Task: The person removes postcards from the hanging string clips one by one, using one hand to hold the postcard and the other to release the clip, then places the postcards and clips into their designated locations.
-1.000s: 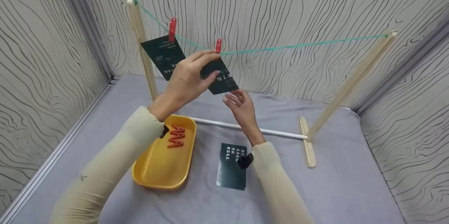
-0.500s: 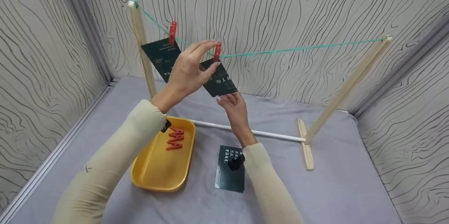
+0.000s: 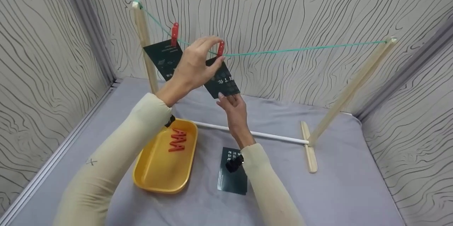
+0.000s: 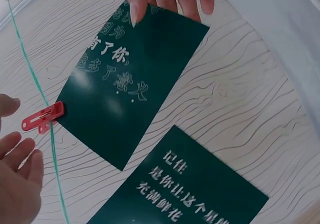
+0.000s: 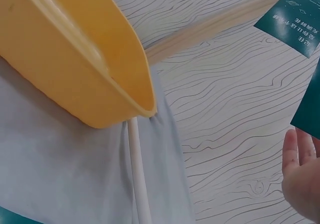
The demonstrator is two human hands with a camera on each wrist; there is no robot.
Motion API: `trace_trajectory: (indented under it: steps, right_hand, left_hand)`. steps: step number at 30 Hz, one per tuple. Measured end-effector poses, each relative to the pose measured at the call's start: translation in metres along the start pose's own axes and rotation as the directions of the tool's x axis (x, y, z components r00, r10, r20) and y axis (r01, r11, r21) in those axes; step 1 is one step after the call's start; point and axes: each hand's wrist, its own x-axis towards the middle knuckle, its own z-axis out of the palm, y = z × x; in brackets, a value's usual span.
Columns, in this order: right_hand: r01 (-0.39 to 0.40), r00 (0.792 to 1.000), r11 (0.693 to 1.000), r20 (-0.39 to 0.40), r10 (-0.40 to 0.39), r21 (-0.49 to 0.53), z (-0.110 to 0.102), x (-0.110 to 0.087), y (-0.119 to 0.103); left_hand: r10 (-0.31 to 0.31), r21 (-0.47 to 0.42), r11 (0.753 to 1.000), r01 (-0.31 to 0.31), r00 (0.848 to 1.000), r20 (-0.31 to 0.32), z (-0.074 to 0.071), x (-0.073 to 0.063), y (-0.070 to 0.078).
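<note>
A dark green printed card (image 3: 224, 81) hangs at a tilt from a red clothespin (image 3: 221, 48) on the green string (image 3: 300, 47). My left hand (image 3: 191, 65) is at this clothespin, thumb and fingers spread on either side of it; in the left wrist view a gap shows between them and the clothespin (image 4: 44, 118). With the thumb in front and fingers behind, my right hand (image 3: 236, 114) pinches the card's lower edge. To the left, a second green card (image 3: 162, 57) hangs from another red clothespin (image 3: 175, 34), partly hidden behind my left hand.
A yellow tray (image 3: 161, 180) with several red clothespins (image 3: 177, 140) stands on the grey cloth (image 3: 339, 197). Green cards (image 3: 231, 181) lie stacked under my right wrist. Wooden posts (image 3: 350, 95) carry the string, and a white rod (image 3: 279, 137) runs along the base.
My left fingers have moved up from the card's top edge to around the clothespin. My right hand has shifted slightly left, its thumb now on the card's front.
</note>
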Motion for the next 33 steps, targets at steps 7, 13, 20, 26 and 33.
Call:
trace_trajectory:
  steps: [7, 13, 20, 26, 33]
  right_hand:
    - [-0.008, 0.999, 1.0, -0.036, 0.009, 0.008, 0.004, -0.003, -0.001]
    - [-0.033, 0.998, 0.999, -0.049, 0.034, 0.019, 0.007, -0.007, 0.0]
    - [-0.025, 0.998, 1.0, -0.052, 0.025, 0.008, 0.005, -0.012, 0.005]
    - [-0.018, 0.999, 0.999, -0.03, 0.019, 0.034, 0.006, -0.015, 0.007]
    - [-0.036, 0.999, 0.999, -0.012, 0.036, 0.018, 0.009, -0.018, 0.006]
  left_hand:
    - [-0.064, 0.141, 0.989, 0.037, 0.98, 0.188, -0.008, 0.011, -0.003]
    - [-0.183, 0.054, 0.983, 0.175, 0.94, 0.287, -0.011, 0.017, -0.008]
    - [-0.3, -0.137, 0.925, 0.355, 0.902, 0.311, -0.012, 0.021, -0.007]
    - [-0.322, -0.206, 0.898, 0.389, 0.899, 0.295, -0.014, 0.02, -0.006]
    - [-0.303, -0.234, 0.897, 0.374, 0.908, 0.289, -0.014, 0.02, -0.005]
